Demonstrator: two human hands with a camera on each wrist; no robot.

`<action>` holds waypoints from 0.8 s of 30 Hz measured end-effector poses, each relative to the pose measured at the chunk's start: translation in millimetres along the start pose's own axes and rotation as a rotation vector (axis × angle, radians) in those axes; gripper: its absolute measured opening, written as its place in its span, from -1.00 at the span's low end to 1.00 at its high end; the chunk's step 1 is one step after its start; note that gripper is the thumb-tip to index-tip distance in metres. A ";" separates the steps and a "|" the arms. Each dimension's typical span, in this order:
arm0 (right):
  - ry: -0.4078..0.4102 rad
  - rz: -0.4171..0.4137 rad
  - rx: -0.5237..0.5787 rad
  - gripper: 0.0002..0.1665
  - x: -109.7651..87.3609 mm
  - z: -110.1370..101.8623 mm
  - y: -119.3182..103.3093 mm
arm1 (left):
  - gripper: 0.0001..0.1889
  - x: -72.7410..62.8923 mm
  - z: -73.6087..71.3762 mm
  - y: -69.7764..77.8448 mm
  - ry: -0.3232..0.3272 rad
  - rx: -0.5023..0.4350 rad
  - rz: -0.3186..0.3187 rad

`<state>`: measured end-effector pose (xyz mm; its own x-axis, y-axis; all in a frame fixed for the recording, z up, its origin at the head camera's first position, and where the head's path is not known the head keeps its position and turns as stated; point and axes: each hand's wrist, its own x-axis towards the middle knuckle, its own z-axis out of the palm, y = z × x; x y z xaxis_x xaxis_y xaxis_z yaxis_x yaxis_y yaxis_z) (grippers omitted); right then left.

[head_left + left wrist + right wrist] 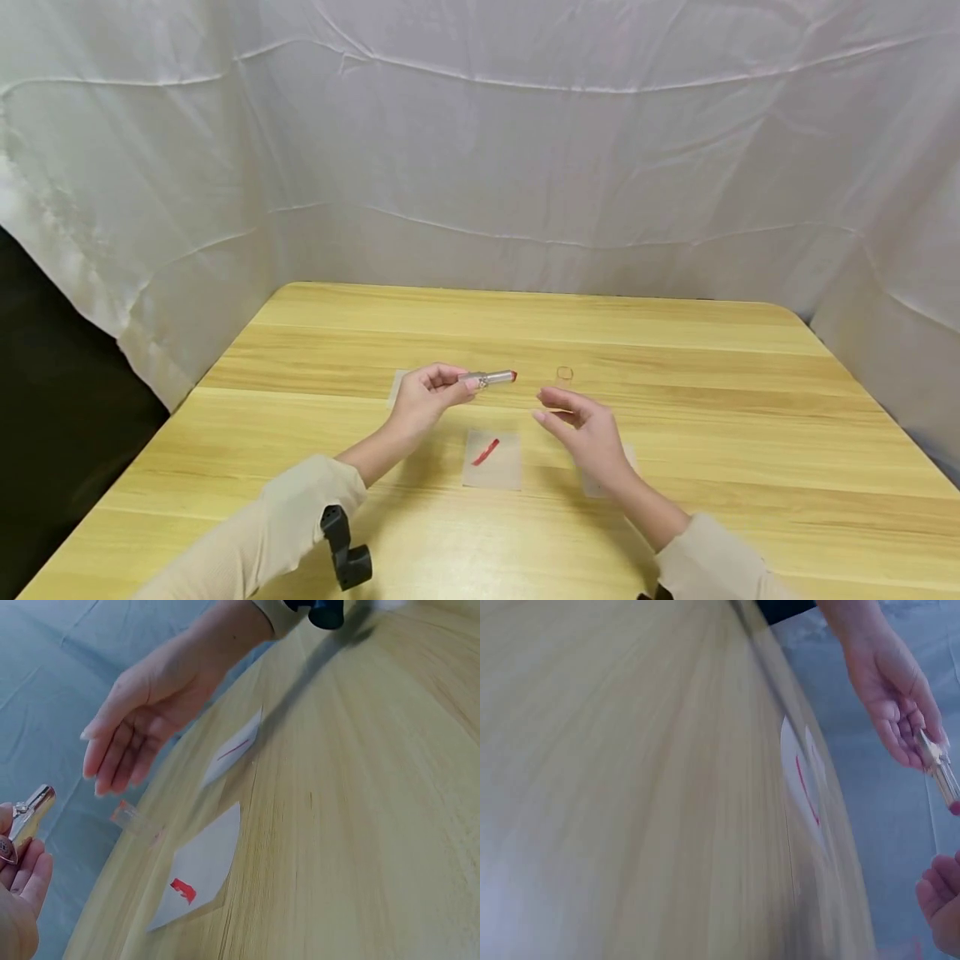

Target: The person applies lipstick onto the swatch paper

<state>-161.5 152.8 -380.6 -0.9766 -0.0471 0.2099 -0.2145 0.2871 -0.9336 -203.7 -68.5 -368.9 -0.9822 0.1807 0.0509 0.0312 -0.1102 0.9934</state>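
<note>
My left hand point(422, 407) pinches a silver lipstick point(498, 377) above the table, its red tip pointing right. Across from that tip, my right hand point(588, 432) hovers with thumb and fingers apart and nothing between them. A clear lipstick cap point(565, 375) stands on the table just beyond the right fingers; the left wrist view shows this cap point(136, 822) too. Below and between both hands lies a small pale sheet point(504, 477) bearing a thick red stroke point(486, 452). The right wrist view has the lipstick point(943, 774) in the left fingers.
A second pale sheet point(397, 387) lies partly behind the left hand. Under the right wrist is a third sheet point(595, 487), marked with a thin red line point(233, 749) in the left wrist view. White cloth point(525, 183) hangs behind the wooden table point(750, 400).
</note>
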 end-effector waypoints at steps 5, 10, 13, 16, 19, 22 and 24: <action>0.086 0.175 0.175 -0.58 6.8 19.9 -3.2 | -0.73 0.7 3.4 0.1 0.021 -0.048 0.000; 0.134 0.246 0.322 -0.55 12.5 37.1 -3.5 | -0.75 1.5 7.9 0.0 0.045 -0.087 -0.023; 0.147 0.252 0.422 -0.55 15.0 46.2 -5.1 | -0.75 1.7 10.5 0.2 0.060 -0.117 -0.045; 0.165 0.261 0.538 -0.55 17.4 53.8 -8.3 | -0.76 1.4 12.4 -0.3 0.070 -0.140 -0.062; 0.185 0.284 0.645 -0.67 20.2 59.4 -11.6 | -0.80 1.4 13.9 -1.8 0.082 -0.160 -0.075; 0.187 0.300 0.731 -0.87 21.9 62.8 -13.9 | -0.82 1.7 14.8 -3.7 0.090 -0.175 -0.080; 0.185 0.309 0.770 -0.93 22.5 64.3 -14.3 | -0.83 1.7 15.6 -4.3 0.093 -0.183 -0.081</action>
<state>-181.5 86.0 -381.2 -0.9891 0.1026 -0.1052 0.0445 -0.4727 -0.8801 -202.5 -52.5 -371.4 -0.9933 0.1058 -0.0467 -0.0744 -0.2759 0.9583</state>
